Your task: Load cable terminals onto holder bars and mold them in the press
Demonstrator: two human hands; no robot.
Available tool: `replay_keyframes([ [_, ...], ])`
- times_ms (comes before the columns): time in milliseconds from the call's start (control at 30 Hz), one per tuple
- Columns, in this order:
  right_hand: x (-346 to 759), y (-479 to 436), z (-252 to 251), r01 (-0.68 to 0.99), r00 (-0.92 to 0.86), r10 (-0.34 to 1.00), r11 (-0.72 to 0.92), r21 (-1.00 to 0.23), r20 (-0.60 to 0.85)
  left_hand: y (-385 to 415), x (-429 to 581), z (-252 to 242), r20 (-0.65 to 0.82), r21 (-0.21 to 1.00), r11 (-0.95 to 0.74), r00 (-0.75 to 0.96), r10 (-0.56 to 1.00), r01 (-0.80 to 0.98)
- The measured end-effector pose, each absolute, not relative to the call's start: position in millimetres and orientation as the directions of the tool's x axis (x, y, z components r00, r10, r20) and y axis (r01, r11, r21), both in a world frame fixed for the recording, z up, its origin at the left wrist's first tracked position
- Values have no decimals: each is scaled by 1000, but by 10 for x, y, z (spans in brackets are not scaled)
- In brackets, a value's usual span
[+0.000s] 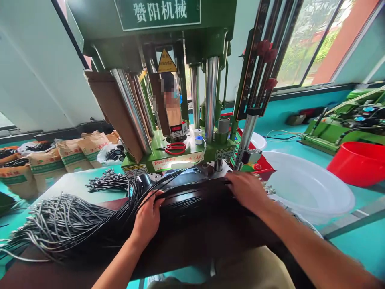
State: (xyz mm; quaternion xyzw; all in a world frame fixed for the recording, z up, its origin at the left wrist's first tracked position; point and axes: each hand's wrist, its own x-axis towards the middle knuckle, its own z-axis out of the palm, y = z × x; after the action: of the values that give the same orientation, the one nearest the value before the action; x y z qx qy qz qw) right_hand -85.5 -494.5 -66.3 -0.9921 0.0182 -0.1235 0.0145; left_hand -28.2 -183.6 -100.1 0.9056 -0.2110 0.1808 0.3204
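Long black cables lie in a thick bundle across the dark work surface in front of me. My left hand is closed round a few of them, thumb and fingers pinching near the bundle's left part. At the right end, my right hand grips the cables from above; its fingertips are partly hidden. Between my hands the strands run side by side. To the left fans out a large pile of silvery-grey cable ends. Behind it rests a smaller bunch of cable ends.
A green press with steel columns stands right ahead. On its ledge lie red-handled scissors and a small blue-and-white roll. A white tub and a red tub are at right; paper sacks line the left wall.
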Motion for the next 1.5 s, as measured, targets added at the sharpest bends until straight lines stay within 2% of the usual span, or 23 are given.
replay_keyframes([
  [100, -1049, -5350, -659, -129, 935, -86, -986, 105, 345, -1842, -267, -1022, 456, 510, -704, 849, -267, -495],
  [167, -1130, -5482, -702, -131, 935, -65, -977, 168, 349, -1842, -268, -1017, 446, 524, -692, 852, -272, -496],
  [267, -1162, -5551, -775, -103, 934, -32, -978, 183, 357, -1815, -292, -946, 396, 567, -654, 862, -317, -500],
  [367, -1125, -5593, -800, -60, 921, 11, -984, 171, 389, -1745, -335, -771, 275, 608, -619, 863, -423, -497],
  [500, -1072, -5654, -751, 96, 937, 114, -993, 70, 331, -1709, -438, -448, -24, 641, -619, 794, -608, -455],
  [567, -1066, -5656, -700, 175, 935, 170, -985, 13, 311, -1802, -514, -324, -117, 628, -622, 733, -670, -468],
  [667, -1102, -5636, -605, 189, 962, 176, -981, -46, 209, -2119, -628, -238, -74, 558, -577, 657, -751, -597],
  [833, -1393, -5771, -473, 14, 999, 9, -989, -147, 36, -2743, -670, -263, -19, 412, -454, 491, -871, -790],
  [900, -1614, -5924, -456, -40, 999, -43, -966, -257, 6, -2874, -625, -284, -2, 454, -410, 459, -888, -791],
  [933, -1741, -6005, -461, -76, 996, -83, -938, -339, 8, -2908, -596, -293, -13, 528, -403, 467, -884, -748],
  [1000, -1999, -6120, -503, -179, 968, -245, -821, -542, 50, -2929, -543, -307, -109, 735, -413, 508, -854, -537],
  [1067, -2211, -6089, -586, -238, 908, -418, -584, -776, 37, -2912, -517, -318, -256, 885, -410, 509, -822, -218],
  [1100, -2278, -5995, -639, -234, 903, -429, -423, -875, -34, -2896, -519, -325, -310, 916, -395, 494, -813, -75],
  [1133, -2310, -5849, -694, -220, 924, -363, -252, -942, -119, -2880, -530, -336, -344, 927, -373, 478, -808, 36],
  [1167, -2304, -5659, -747, -240, 958, -178, -73, -968, -224, -2862, -552, -352, -364, 929, -349, 469, -805, 124],
  [1200, -2258, -5439, -793, -275, 961, 4, 55, -960, -275, -2845, -582, -375, -380, 925, -327, 469, -797, 195],
  [1267, -2058, -4988, -855, -255, 967, 72, 199, -946, -246, -2809, -662, -443, -419, 904, -303, 477, -772, 303],
  [1400, -1481, -4455, -862, -65, 971, -144, 600, -797, -188, -2709, -857, -631, -470, 869, -273, 517, -715, 412],
  [1500, -1182, -4394, -833, -52, 944, -200, 694, -718, -261, -2588, -993, -750, -491, 850, -227, 561, -667, 475],
])
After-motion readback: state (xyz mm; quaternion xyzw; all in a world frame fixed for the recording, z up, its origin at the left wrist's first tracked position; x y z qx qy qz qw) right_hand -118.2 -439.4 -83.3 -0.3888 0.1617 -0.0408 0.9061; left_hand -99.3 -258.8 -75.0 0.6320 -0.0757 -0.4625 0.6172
